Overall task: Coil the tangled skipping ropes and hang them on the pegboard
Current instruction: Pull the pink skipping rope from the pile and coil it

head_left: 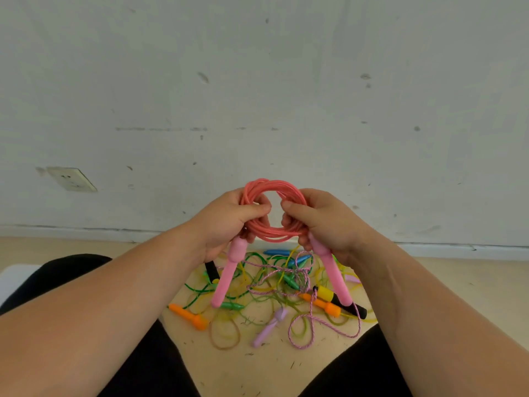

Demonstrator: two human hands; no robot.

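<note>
A scuffed white wall (pixel 286 81) fills the far half of the scene, above a pale floor (pixel 257 371) where a person sits with legs in black trousers (pixel 154 365) spread to left and right. Both bare forearms reach forward from the near edge. The left hand (pixel 229 222) and right hand (pixel 323 222) hold a pink rope coil (pixel 270 183) upright in the air in front of the wall. Each hand grips one side of the ring, the fingers curled round the strands and the thumb pressed on top. Two pink handles (pixel 227 277) hang from the coil, one below each hand, slanting down and apart. Beneath them, on the floor between the legs, lies a tangle of ropes (pixel 274 282) in green, yellow and pink-and-white cord. In the tangle lie an orange handle (pixel 189 316) to the near left, a lilac handle (pixel 269 328) in the middle and a black-and-yellow handle (pixel 326 293) to the right. A white socket (pixel 71 179) sits low on the wall, far left.
</note>
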